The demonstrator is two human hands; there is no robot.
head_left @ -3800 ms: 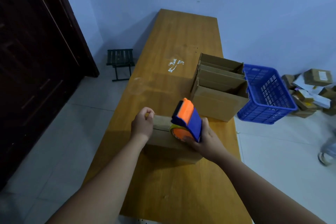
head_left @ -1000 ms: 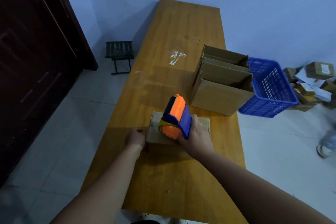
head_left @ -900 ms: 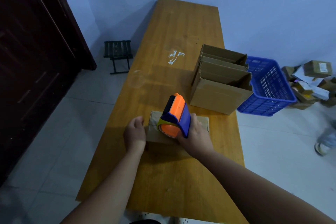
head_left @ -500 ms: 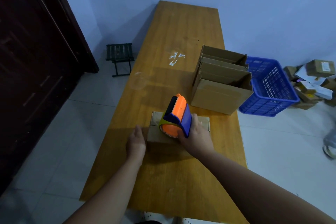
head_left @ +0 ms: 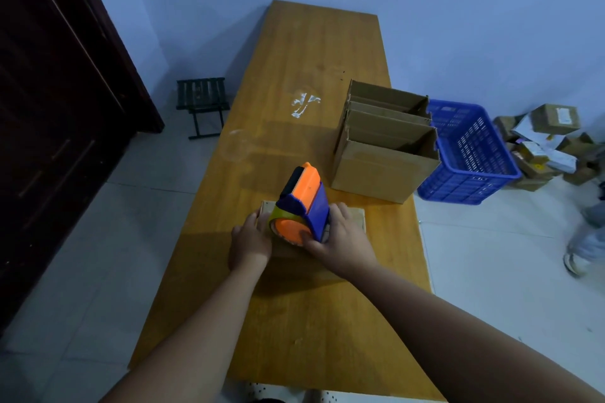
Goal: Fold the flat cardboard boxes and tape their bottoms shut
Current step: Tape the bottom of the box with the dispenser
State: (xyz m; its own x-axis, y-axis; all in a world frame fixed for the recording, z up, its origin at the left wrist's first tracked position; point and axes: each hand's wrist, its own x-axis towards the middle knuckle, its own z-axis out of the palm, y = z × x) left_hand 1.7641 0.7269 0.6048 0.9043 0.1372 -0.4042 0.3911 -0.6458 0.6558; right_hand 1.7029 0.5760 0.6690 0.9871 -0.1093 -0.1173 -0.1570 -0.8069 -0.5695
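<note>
Cardboard, plain brown and unprinted, makes up the small box (head_left: 353, 218), which lies low and flat-topped on the near half of the long wooden table (head_left: 314, 52), its long side running from nine to three o'clock. Most of its top is hidden by the hands and the tape dispenser (head_left: 302, 206); only the right end and a strip of the left edge show. The dispenser has an orange body and hub, a blue cover and a yellowish roll of tape, and it stands on the box top, tilted toward twelve o'clock. No writing can be read on the box or the dispenser. The left hand (head_left: 250, 239) lies at the box's nine o'clock end, fingers together and fairly straight, pressed flat over that edge. The right hand (head_left: 345, 239) grips the dispenser from the five o'clock side, thumb on the orange hub and fingers curled round the blue cover. At one o'clock from the small box stand three open boxes (head_left: 376, 170) nested in a row, with a blue plastic basket (head_left: 471, 154) just beside them at three o'clock. Farther off at three o'clock, parcels (head_left: 553, 137) are heaped on the floor; one bears a white label (head_left: 563, 115), too small to read.
</note>
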